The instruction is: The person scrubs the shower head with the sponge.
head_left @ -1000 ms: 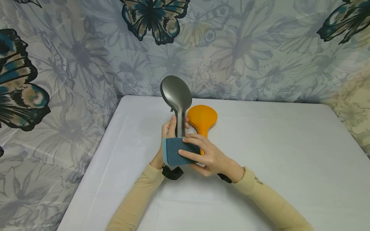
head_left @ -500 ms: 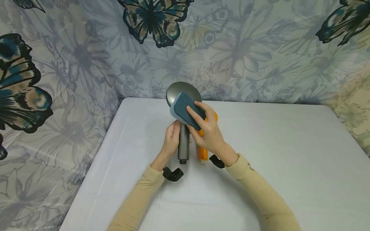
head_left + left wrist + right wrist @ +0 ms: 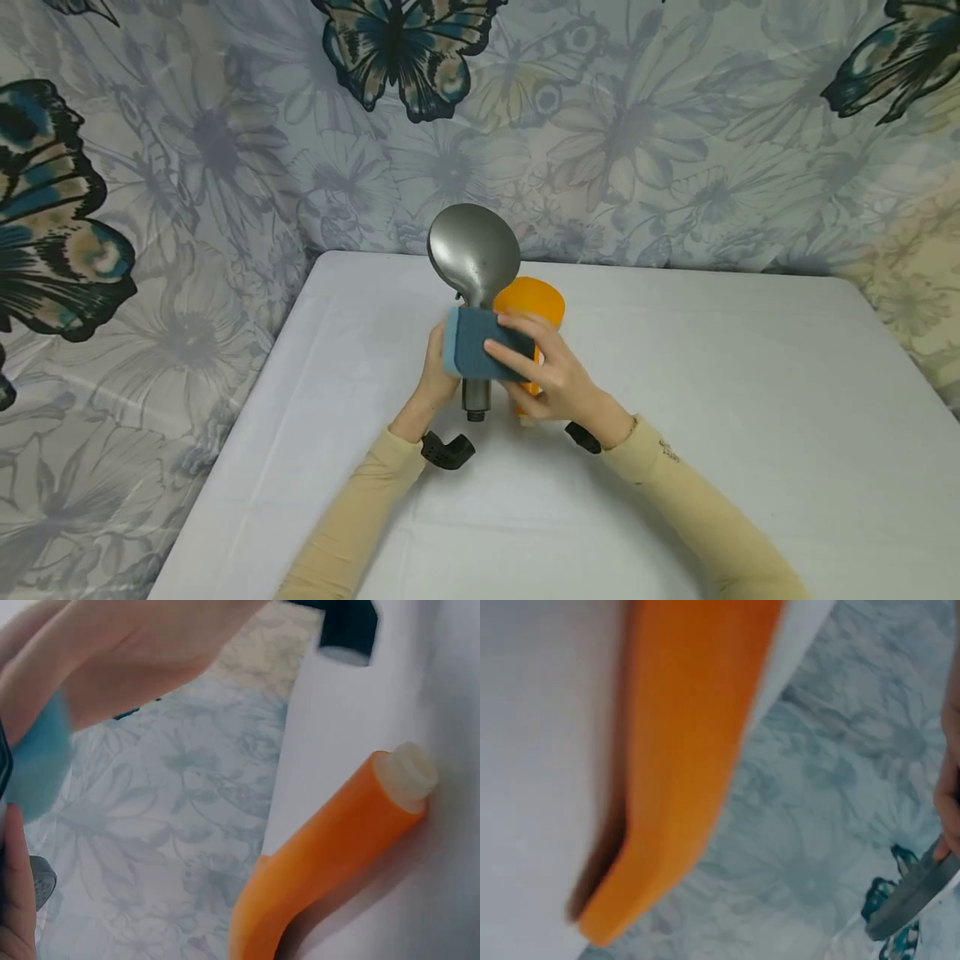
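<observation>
A grey hand shower head [image 3: 474, 250] is held up over the table in the head view, its round back turned to the camera. My left hand [image 3: 437, 371] grips its handle from the left, with the fingers mostly hidden behind. In my right hand [image 3: 558, 379] is a blue sponge [image 3: 474, 346], which lies across the upper handle. Just right of these an orange hand shower head [image 3: 532, 300] lies on the table, partly covered by my right hand. Its pale threaded end shows in the left wrist view, where the orange handle [image 3: 330, 847] runs diagonally.
A white-covered table [image 3: 712, 400] extends to both sides and toward me. Behind it hangs a floral cloth [image 3: 637, 142] with butterfly prints. Dark wrist mounts [image 3: 447, 452] sit at both cuffs.
The sponge went from the lower handle up onto the shower head's round back, then down again to the upper handle. The grey shower head shifted slightly right. The orange one stayed put.
</observation>
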A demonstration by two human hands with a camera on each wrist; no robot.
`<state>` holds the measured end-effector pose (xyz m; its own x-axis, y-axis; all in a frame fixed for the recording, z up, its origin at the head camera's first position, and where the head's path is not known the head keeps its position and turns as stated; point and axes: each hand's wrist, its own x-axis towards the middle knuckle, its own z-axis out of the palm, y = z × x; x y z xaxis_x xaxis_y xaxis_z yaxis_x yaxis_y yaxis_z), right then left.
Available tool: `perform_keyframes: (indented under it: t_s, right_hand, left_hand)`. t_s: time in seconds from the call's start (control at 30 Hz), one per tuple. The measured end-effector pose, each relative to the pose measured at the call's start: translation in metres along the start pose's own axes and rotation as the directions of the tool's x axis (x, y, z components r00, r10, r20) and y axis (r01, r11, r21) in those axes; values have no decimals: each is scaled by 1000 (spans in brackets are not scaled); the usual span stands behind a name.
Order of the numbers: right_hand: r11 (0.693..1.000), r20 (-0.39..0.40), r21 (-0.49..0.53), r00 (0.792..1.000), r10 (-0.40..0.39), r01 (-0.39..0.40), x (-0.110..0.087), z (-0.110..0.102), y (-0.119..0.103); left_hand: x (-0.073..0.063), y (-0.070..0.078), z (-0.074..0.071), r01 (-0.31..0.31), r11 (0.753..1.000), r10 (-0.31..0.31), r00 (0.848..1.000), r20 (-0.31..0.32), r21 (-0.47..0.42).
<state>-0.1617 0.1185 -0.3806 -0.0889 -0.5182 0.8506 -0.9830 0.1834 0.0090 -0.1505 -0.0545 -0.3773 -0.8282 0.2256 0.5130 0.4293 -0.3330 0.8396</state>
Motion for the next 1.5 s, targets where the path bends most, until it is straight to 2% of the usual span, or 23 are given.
perform_keyframes:
  t_s: [0.07, 0.13, 0.23, 0.27, 0.33, 0.4, 0.47, 0.5, 0.53, 0.6, 0.67, 0.77, 0.83, 0.9, 0.93, 1.0, 1.1, 1.2, 1.27, 1.4, 1.5]
  right_hand:
    - [993, -35, -34, 993, 114, -115, 6, -1, 4]
    - [976, -51, -58, 977, 209, -212, 12, -2, 7]
    - [962, -22, -65, 964, 266, -267, 16, -3, 5]
    - [966, -2, -54, 968, 252, -252, 15, -3, 3]
    - [982, 42, -7, 981, 189, -189, 11, -4, -3]
    - [994, 78, 57, 993, 87, -92, 4, -4, -9]
    - [995, 100, 98, 995, -14, 4, -3, -5, -15]
    - [993, 101, 112, 994, -52, 41, -6, -5, -17]
    - [991, 95, 117, 992, -82, 71, -9, -5, -17]
    - [990, 69, 109, 993, -100, 92, -12, -4, -16]
    - [994, 29, 86, 998, -62, 60, -11, -2, -11]
    - [997, -39, 41, 997, 72, -71, -5, -1, -2]
    - [983, -82, -3, 980, 182, -183, 1, -2, 4]
    - [957, -111, -35, 953, 282, -287, 7, -3, 8]
    - [945, -121, -46, 941, 317, -324, 10, -4, 10]
    - [934, -121, -51, 930, 346, -354, 11, -6, 11]
    - [946, -85, -16, 943, 322, -324, 6, -7, 6]
    - [969, -42, 45, 969, 245, -243, -3, -5, -5]
    - [982, -22, 84, 985, 173, -171, -8, -3, -12]
    - [993, -5, 112, 1000, 27, -26, -14, -1, -18]
    - [997, -11, 75, 1000, 17, -16, -16, 0, -14]
  left_hand:
    - [-3, -8, 0, 14, 999, -14, 1000, 10, 35]
    - [-4, -14, 0, 31, 997, -33, 999, 16, 64]
    - [-4, -15, 0, 28, 997, -27, 999, -17, 75]
    - [-4, -14, 0, 19, 996, -16, 999, -40, 84]
    - [-3, -9, 0, 2, 1000, 0, 997, -80, 28]
    - [-1, 0, 1, -9, 1000, 8, 994, -112, -8]
    - [1, 8, 2, -3, 999, -3, 992, -127, -52]
    - [3, 11, 3, 4, 997, -14, 992, -128, -76]
    - [4, 13, 4, 13, 998, -20, 992, -128, -60]
    - [4, 15, 6, 29, 999, -34, 992, -125, -42]
    - [3, 12, 7, 19, 1000, -20, 995, -101, -7]
    - [0, 2, 6, 0, 998, 3, 999, -52, 56]
    - [-1, -6, 5, -1, 996, 3, 1000, -19, 89]
    - [-2, -12, 5, 15, 995, -15, 1000, 2, 94]
    - [-2, -13, 5, 24, 996, -25, 1000, 13, 82]
    - [-1, -15, 4, 23, 997, -24, 1000, 18, 75]
    - [0, -14, 2, 12, 998, -11, 1000, -8, 58]
    - [1, -13, -1, -15, 996, 22, 997, -70, 88]
    - [2, -12, -3, -18, 997, 25, 995, -102, 68]
    - [3, -12, -4, -24, 1000, 26, 996, -84, 16]
    - [1, -13, -3, -15, 1000, 15, 997, -69, 2]
